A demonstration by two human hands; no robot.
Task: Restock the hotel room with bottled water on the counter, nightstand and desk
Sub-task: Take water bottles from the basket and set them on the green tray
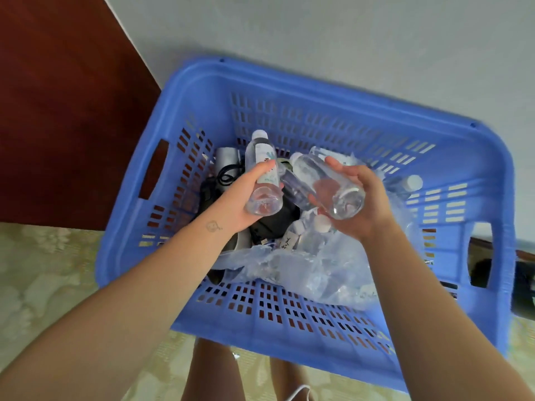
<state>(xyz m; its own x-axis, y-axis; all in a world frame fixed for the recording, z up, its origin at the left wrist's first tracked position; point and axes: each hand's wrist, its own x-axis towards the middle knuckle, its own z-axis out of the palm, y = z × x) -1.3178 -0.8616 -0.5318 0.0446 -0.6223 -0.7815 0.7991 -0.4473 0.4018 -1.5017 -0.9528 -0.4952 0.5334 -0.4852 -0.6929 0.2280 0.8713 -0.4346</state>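
Pickup stage: left grip (241,199) clasps the first bottle (257,153), right grip (366,205) clasps the second bottle (314,173) at 3 o'clock, above the basket (289,81); no placement appears done.

Single wide-angle camera on person's head, faced forward and steeply down. Sat close above blue basket (289,79), which filled middle of frame; wall (347,30) at top, patterned floor (43,270) at bottom.
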